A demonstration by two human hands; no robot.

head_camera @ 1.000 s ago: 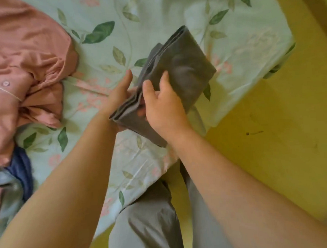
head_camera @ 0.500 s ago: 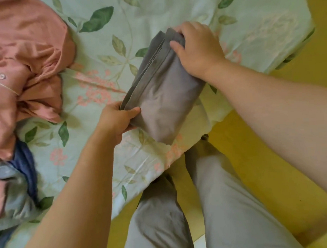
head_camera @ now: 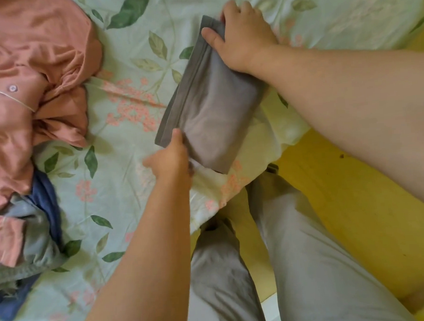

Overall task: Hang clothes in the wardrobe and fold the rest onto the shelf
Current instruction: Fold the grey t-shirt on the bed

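Count: one folded grey garment, two hands, and one loose heap in which three pieces can be told apart: a pink buttoned garment, a dark blue piece and a pale grey piece.

Grip: the right hand clasps the far end of the folded grey garment, thumb on its upper face and fingers curled over the edge. The left hand pinches the near left corner, thumb on top; its fingers underneath are hidden. The garment spans between the two grips, low over the floral bed sheet at the bed's corner. Contact with the sheet cannot be confirmed.

Change: a second ago both hands held the near end together with the garment raised. Half a second ago they had already parted to opposite ends. The garment now lies flatter and lower.

The heap lies on the sheet well left of the left-hand grip. Below the grips are two grey trouser legs on a yellow floor.
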